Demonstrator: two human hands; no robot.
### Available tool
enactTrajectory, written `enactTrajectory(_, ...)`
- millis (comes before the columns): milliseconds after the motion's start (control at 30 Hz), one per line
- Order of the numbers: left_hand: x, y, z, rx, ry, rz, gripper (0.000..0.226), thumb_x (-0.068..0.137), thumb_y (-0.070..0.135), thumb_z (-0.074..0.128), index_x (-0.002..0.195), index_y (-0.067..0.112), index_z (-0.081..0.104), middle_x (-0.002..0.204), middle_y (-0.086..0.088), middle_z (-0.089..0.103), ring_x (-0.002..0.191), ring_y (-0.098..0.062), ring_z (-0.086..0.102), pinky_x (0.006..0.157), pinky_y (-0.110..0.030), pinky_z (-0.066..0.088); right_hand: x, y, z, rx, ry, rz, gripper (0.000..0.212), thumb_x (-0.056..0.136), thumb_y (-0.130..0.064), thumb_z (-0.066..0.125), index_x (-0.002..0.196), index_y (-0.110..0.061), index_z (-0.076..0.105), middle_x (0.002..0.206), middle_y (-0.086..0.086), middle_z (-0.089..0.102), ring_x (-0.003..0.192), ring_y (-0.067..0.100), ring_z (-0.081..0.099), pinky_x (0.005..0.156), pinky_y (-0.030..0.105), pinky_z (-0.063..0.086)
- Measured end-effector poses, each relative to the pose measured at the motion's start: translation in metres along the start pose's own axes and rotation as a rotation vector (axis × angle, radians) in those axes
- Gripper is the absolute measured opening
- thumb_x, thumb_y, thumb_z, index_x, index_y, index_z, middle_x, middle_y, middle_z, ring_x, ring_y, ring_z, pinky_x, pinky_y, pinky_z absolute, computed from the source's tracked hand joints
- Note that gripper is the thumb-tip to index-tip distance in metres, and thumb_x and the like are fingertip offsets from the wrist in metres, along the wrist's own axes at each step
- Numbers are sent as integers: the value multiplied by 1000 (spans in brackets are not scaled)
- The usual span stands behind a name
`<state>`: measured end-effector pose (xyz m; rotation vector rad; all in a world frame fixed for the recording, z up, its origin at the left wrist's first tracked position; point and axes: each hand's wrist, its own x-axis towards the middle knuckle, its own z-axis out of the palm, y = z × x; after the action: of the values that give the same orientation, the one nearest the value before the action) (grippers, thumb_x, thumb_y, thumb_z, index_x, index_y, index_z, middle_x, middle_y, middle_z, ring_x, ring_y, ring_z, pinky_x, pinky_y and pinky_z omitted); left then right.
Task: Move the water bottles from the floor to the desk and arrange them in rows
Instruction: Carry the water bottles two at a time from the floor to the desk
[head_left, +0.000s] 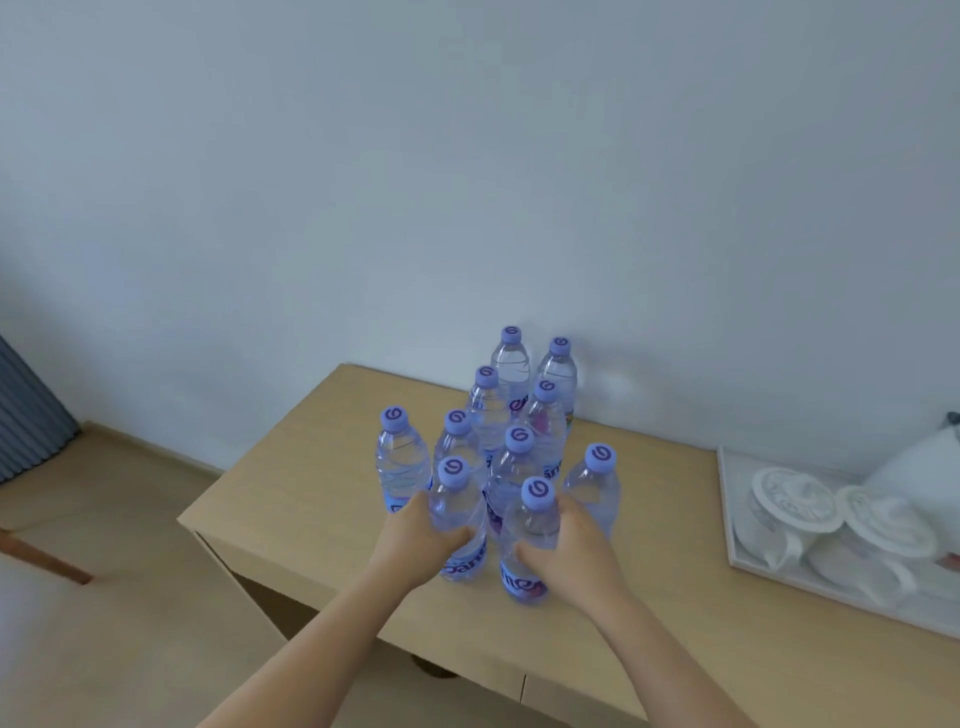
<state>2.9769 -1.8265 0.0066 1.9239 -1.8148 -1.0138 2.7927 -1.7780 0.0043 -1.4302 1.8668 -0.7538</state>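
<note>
There is only the head view, looking down on a light wooden desk (322, 499) that stands against a pale wall (467, 156).

In the lower middle of the frame two bare arms reach in. The left hand (415, 540) has its fingers curled around the body of one bottle (460, 519). The right hand (571, 551) grips a second bottle (527, 545) just beside it. Both bottles stand upright with the base on the desk, at the front of the group.

Behind them, toward the middle of the frame, eight more bottles (511, 364) with purple caps stand upright, close together. Most form two lines that run back to the wall. One stands apart at the left (400, 462) and one at the right (595, 488). No bottle on the floor is visible here.

At the right edge a white tray (737, 561) holds white cups and lids, well apart from the bottles. At the left edge there is a wooden chair (47, 561).

I judge the risk comes from the crowding. The bottles are tall and narrow, so a push on the front pair could knock the ones behind them, and these could fall one after another. Also the front bottles are nearest to the desk edge, so a careless release could tip one off.
</note>
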Motion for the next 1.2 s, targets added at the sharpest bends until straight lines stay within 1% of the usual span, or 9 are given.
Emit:
enactTrajectory(133,-17,-14,10,-18,-9,35,46,81,40,63,118,18,47,115,-3,58,74,-4,46,56,-19,35,-28,7,8,122,116,48,59,79,-27,65,132,-22,40,123,-12,42,115,11,47,84,25,36)
enactTrajectory(267,-41,-21,36,167,-172,31,62,80,45,60,131,13,46,119,-2,57,103,-20,55,83,-29,44,-64,23,14,126,192,107,56,81,-27,64,132,-16,44,130,0,50,119,16,49,93,27,39)
enactTrajectory(367,-61,-12,60,247,-266,122,68,79,47,60,135,14,43,131,-3,55,118,-23,53,97,-33,43,-97,41,10,120,264,190,53,82,-27,64,131,-15,47,128,2,52,111,14,50,89,22,37)
enactTrajectory(533,-89,34,92,314,-366,310,54,82,43,59,128,17,50,117,-1,61,109,-22,57,94,-34,46,-159,79,-18,94,379,333,42,86,-27,60,126,-16,51,126,1,53,111,14,51,86,21,34)
enactTrajectory(700,-140,82,143,346,-479,505,44,83,40,61,120,17,56,112,-1,63,104,-21,58,89,-29,47,-232,117,-60,131,541,459,38,87,-25,59,123,-14,53,125,3,56,114,16,52,95,27,40)
enactTrajectory(833,-196,116,186,370,-539,652,42,82,41,61,116,17,59,110,1,64,104,-19,59,86,-29,45,-302,150,-90,186,630,565,37,86,-29,57,121,-19,55,120,-3,58,105,13,55,82,22,40)
enactTrajectory(900,-225,132,210,371,-570,712,40,83,40,62,114,15,61,109,-1,65,103,-20,60,83,-28,44,-338,171,-103,199,667,624,30,83,-27,56,112,-19,58,111,-3,60,97,15,56,74,24,41)
enactTrajectory(1033,-291,159,268,375,-650,769,36,83,37,62,111,14,63,111,-3,66,102,-20,60,86,-30,46,-418,216,-128,232,686,697,32,83,-29,59,113,-19,56,106,-7,54,91,11,56,84,29,48)
enactTrajectory(1200,-380,187,341,388,-724,850,35,84,39,60,111,17,63,111,-1,66,101,-22,61,87,-30,47,-507,265,-163,227,767,753,30,84,-22,63,110,-9,59,110,7,62,98,17,58,88,29,45)
